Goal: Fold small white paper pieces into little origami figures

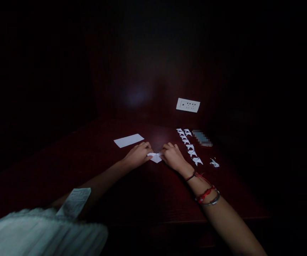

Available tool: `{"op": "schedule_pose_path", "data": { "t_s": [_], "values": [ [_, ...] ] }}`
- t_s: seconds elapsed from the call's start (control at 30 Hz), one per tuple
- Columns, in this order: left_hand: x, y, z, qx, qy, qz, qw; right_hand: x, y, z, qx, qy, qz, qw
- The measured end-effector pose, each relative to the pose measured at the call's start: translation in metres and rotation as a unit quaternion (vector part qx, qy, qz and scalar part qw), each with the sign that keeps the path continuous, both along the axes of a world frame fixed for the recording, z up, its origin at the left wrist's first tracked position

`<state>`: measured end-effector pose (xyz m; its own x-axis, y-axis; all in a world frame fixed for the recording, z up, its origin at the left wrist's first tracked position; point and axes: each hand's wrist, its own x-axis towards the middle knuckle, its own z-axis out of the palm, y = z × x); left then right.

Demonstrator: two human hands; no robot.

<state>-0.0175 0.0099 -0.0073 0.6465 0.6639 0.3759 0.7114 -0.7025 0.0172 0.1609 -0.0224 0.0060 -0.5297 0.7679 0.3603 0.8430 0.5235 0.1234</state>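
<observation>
Between my hands, at the middle of the dark red table, lies a small piece of folded white paper [156, 158] with a downward point and a crease down its centre. My left hand [140, 153] pinches its left end, thumb at the near edge and fingers curled. On the opposite end, the fingers of my right hand [171, 154] are closed as well, partly covering the paper. Just beyond my left hand rests a flat white paper strip [129, 140]. Right of my right hand runs a slanting row of small folded paper pieces [190, 145].
A blurred-out phone-like object [202, 138] lies right of the row. Nearer me is a small heap of white paper scraps [214, 163]. A white power socket [188, 105] is set in the back panel. The table [102, 202] is dimly lit.
</observation>
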Motion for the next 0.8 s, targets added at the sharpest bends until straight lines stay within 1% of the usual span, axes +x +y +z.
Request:
{"op": "schedule_pose_path", "data": {
  "t_s": [0.13,0.3,0.43,0.57,0.7,0.8],
  "values": [
    [-0.003,0.004,0.001,-0.029,0.006,-0.019,0.999,0.004,0.006,-0.005,-0.028,0.014,-0.018,0.999],
    [-0.005,0.005,0.002,-0.028,0.008,-0.043,0.999,0.007,0.010,-0.007,-0.062,0.048,-0.004,0.997],
    [-0.007,0.007,0.001,-0.017,-0.009,-0.073,0.997,0.011,0.015,-0.011,-0.062,0.093,0.034,0.993],
    [-0.014,0.012,0.001,-0.037,-0.036,-0.103,0.993,0.022,0.021,-0.011,-0.074,0.120,0.088,0.986],
    [-0.026,0.019,0.006,-0.065,-0.043,-0.140,0.987,0.037,0.023,-0.004,-0.084,0.097,0.141,0.982],
    [-0.032,0.020,0.009,-0.085,-0.023,-0.170,0.981,0.044,0.023,-0.001,-0.087,0.066,0.156,0.982]
  ]
}}
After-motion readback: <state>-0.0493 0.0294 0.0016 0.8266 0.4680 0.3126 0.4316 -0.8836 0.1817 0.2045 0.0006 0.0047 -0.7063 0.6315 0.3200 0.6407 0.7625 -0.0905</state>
